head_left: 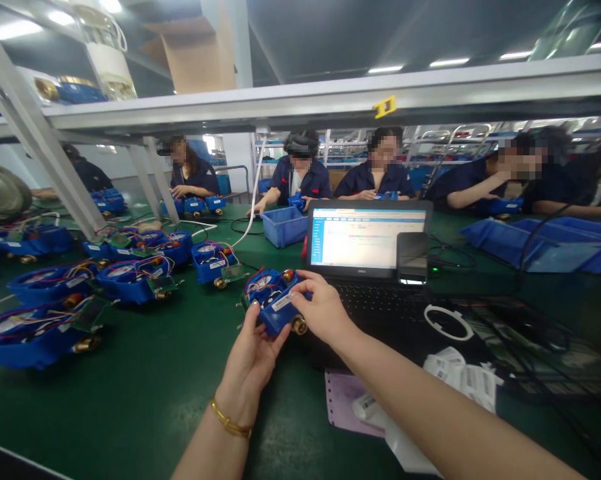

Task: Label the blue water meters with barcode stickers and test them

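Observation:
My left hand [254, 350] grips a blue meter housing [275, 313] from below and its left side, thumb on the near face. The housing has coloured wires on top, a brass fitting at its lower right and a white barcode label on its front. My right hand [323, 303] pinches at the right end of that label, thumb and forefinger together against the housing; the fingertips cover what lies between them. Another blue housing [213, 263] with a circuit board stands just behind, to the left.
Several wired blue housings [135, 279] fill the left side. A laptop [367, 243] with a phone [413, 257] against it stands right, near a white ring [449, 323] and label sheets [473, 387]. Blue bins [285, 227] and several people are beyond, under a metal shelf [280, 100].

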`<state>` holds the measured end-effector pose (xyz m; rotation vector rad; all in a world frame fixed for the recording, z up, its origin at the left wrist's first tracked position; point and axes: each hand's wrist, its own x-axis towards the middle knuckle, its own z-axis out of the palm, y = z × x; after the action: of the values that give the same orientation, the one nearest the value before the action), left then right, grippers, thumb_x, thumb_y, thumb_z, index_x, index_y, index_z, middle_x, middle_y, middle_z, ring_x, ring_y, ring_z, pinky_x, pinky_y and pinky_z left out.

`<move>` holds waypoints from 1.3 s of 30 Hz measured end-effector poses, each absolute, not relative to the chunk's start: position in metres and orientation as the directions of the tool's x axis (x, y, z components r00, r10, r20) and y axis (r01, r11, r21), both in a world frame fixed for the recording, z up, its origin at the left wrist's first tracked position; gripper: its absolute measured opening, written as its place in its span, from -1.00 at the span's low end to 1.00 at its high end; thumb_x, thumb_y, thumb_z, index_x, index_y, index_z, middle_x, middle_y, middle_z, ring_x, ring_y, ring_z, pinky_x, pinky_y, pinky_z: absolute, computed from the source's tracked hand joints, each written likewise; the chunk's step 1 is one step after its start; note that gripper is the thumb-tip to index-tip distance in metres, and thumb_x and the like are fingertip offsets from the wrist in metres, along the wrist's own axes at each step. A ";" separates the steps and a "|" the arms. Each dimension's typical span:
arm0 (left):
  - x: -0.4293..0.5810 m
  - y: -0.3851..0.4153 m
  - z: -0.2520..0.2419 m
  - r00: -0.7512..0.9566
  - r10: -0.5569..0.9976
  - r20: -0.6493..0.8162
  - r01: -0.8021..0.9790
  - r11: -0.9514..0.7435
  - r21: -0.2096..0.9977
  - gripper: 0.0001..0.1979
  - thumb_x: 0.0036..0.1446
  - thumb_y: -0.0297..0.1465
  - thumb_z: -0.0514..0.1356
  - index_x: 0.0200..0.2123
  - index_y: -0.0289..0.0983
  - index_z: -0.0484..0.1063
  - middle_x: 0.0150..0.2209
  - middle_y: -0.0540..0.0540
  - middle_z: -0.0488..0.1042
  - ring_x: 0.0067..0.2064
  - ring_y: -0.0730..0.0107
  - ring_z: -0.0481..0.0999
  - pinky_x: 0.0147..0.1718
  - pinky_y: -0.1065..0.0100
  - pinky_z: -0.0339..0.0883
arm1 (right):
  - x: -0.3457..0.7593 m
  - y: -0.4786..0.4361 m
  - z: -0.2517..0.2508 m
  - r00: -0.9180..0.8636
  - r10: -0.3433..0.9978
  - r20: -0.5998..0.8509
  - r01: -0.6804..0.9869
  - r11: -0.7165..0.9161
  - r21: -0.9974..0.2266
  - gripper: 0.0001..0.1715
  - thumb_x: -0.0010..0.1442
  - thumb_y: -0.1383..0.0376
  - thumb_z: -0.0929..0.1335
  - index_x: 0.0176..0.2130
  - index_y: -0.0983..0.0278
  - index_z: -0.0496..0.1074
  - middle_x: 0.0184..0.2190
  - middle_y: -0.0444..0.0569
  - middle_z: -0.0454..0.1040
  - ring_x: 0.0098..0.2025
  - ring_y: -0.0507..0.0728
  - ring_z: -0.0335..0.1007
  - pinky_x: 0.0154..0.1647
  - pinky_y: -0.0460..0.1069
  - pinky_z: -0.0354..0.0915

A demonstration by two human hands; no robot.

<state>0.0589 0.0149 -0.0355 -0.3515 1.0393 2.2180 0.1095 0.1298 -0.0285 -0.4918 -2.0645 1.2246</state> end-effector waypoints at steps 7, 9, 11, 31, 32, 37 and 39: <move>0.061 0.015 -0.031 -0.742 0.436 -0.509 -0.670 -0.458 0.584 -0.77 0.29 -0.36 0.06 -0.16 -0.44 0.35 -0.30 -0.20 0.43 -0.38 0.38 0.49 -0.48 0.42 0.48 | 0.106 0.127 -0.029 -0.674 0.634 0.380 -0.028 0.491 -0.870 -0.86 0.03 0.49 0.36 -0.50 0.29 0.41 0.02 0.06 0.35 0.04 0.16 0.30 0.14 0.07 0.14; 0.060 0.016 -0.031 -0.743 0.434 -0.508 -0.668 -0.461 0.584 -0.77 0.29 -0.36 0.06 -0.17 -0.44 0.35 -0.30 -0.20 0.44 -0.38 0.38 0.49 -0.48 0.41 0.48 | 0.106 0.126 -0.029 -0.667 0.639 0.384 -0.029 0.493 -0.870 -0.86 0.03 0.49 0.35 -0.50 0.29 0.41 0.01 0.06 0.35 0.03 0.16 0.31 0.14 0.07 0.15; 0.059 0.016 -0.031 -0.744 0.436 -0.506 -0.668 -0.464 0.582 -0.78 0.29 -0.36 0.06 -0.17 -0.44 0.36 -0.30 -0.19 0.44 -0.38 0.38 0.49 -0.48 0.41 0.48 | 0.106 0.125 -0.029 -0.659 0.644 0.388 -0.027 0.495 -0.868 -0.85 0.03 0.49 0.35 -0.50 0.29 0.41 0.00 0.06 0.36 0.03 0.15 0.32 0.14 0.06 0.14; 0.059 0.017 -0.035 -0.766 0.427 -0.481 -0.641 -0.447 0.624 -0.79 0.27 -0.38 0.07 -0.15 -0.45 0.34 -0.28 -0.22 0.42 -0.34 0.36 0.50 -0.43 0.39 0.50 | 0.101 0.135 -0.035 -0.602 0.691 0.400 0.053 0.534 -0.844 -0.69 -0.08 0.34 0.46 -0.36 0.24 0.26 -0.32 -0.13 0.43 -0.25 0.13 0.37 -0.23 0.00 0.27; 0.060 0.017 -0.034 -0.764 0.434 -0.477 -0.642 -0.437 0.630 -0.79 0.27 -0.38 0.08 -0.15 -0.44 0.33 -0.27 -0.22 0.43 -0.33 0.35 0.50 -0.43 0.39 0.50 | 0.101 0.146 -0.032 -0.618 0.684 0.387 0.063 0.534 -0.843 -0.77 -0.03 0.35 0.44 -0.40 0.25 0.29 -0.41 -0.15 0.43 -0.33 0.10 0.37 -0.29 -0.02 0.26; 0.059 0.017 -0.034 -0.796 0.401 -0.454 -0.594 -0.367 0.716 -0.76 0.27 -0.40 0.07 -0.04 -0.42 0.27 -0.25 -0.23 0.44 -0.32 0.32 0.52 -0.42 0.38 0.51 | 0.143 0.231 -0.017 -0.576 0.683 0.450 0.169 0.638 -0.752 -0.94 0.10 0.33 0.35 -0.43 0.23 0.41 -0.48 -0.21 0.46 -0.37 0.04 0.40 -0.31 -0.10 0.29; 0.052 0.020 -0.040 -0.787 0.407 -0.463 -0.601 -0.339 0.724 -0.68 0.27 -0.41 0.07 0.05 -0.42 0.22 -0.22 -0.23 0.44 -0.30 0.29 0.53 -0.44 0.37 0.51 | 0.187 0.271 -0.021 -0.488 0.721 0.492 0.277 0.662 -0.696 -0.87 0.15 0.26 0.30 -0.37 0.22 0.43 -0.40 -0.17 0.48 -0.32 0.05 0.41 -0.23 -0.09 0.31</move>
<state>0.0518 0.0196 -0.0402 -0.2648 1.2778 2.1440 0.1869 0.2714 -0.0214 -0.7707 -2.0645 0.6946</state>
